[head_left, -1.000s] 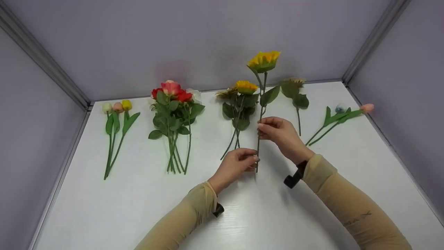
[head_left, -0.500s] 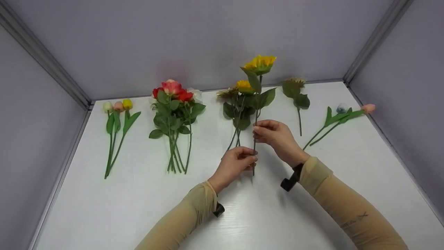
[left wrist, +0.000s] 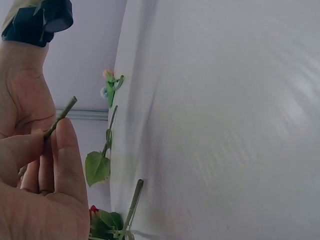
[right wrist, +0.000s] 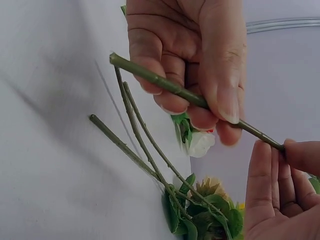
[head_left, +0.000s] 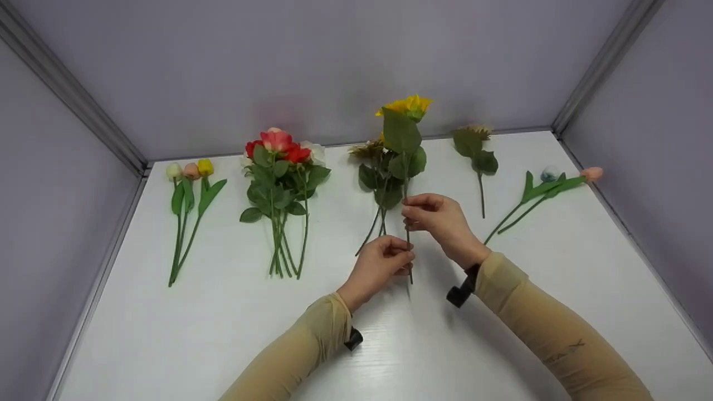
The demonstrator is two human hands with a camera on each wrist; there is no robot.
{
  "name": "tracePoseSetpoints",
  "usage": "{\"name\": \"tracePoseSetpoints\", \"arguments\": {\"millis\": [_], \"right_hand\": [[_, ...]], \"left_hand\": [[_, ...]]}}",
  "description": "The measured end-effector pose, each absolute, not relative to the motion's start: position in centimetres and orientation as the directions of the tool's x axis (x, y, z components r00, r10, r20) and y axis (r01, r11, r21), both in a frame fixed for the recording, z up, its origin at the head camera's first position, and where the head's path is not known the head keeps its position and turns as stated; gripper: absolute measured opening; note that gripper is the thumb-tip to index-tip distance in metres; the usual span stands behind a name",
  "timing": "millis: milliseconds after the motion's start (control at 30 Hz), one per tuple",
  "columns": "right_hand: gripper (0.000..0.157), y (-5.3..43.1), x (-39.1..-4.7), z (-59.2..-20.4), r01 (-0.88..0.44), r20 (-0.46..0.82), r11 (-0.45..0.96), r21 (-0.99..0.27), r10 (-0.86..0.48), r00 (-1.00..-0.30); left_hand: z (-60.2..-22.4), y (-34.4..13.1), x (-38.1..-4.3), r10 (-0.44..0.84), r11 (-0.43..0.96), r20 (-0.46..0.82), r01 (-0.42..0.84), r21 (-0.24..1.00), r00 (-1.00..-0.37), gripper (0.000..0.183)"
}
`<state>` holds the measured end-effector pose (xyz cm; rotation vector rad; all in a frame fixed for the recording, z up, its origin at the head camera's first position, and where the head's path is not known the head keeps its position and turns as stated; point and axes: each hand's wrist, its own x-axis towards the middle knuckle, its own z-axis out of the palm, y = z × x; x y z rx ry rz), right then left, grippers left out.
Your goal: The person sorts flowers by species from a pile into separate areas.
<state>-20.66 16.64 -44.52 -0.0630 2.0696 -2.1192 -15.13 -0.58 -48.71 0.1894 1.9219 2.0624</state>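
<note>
Both hands pinch the stem of a yellow sunflower (head_left: 416,107), held upright above the table. My left hand (head_left: 377,267) grips it near the cut lower end, thumb against fingertips. Higher up, my right hand (head_left: 445,225) pinches the same stem below the leaves (head_left: 402,132). In the right wrist view the stem (right wrist: 160,82) runs slantwise between the two hands, its cut end free. Behind the held sunflower lies a small bunch with brownish flower heads (head_left: 365,149) and another yellow bloom, which a leaf now mostly hides.
Left of the hands lie a bunch of red, pink and white flowers (head_left: 277,142) and three tulips (head_left: 191,170). To the right are a single pale brownish flower (head_left: 483,161) and blue and pink tulips (head_left: 548,174). Walls (head_left: 345,55) enclose the white table (head_left: 167,345).
The sunflower has turned about its stem, a broad leaf now facing forward. Its head has moved left and slightly down, over the small bunch. My right hand has shifted slightly left; my left hand barely moved.
</note>
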Motion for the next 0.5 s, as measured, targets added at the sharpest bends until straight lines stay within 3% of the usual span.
{"name": "tracePoseSetpoints", "arguments": {"millis": [500], "right_hand": [[0.034,15.78,-21.03,-44.77,0.068,-0.072,0.031,-0.997,-0.163,-0.984]], "left_hand": [[-49.03,-1.49,-15.44,0.271,0.045,-0.110,-0.102,0.994,-0.956,0.023]]}}
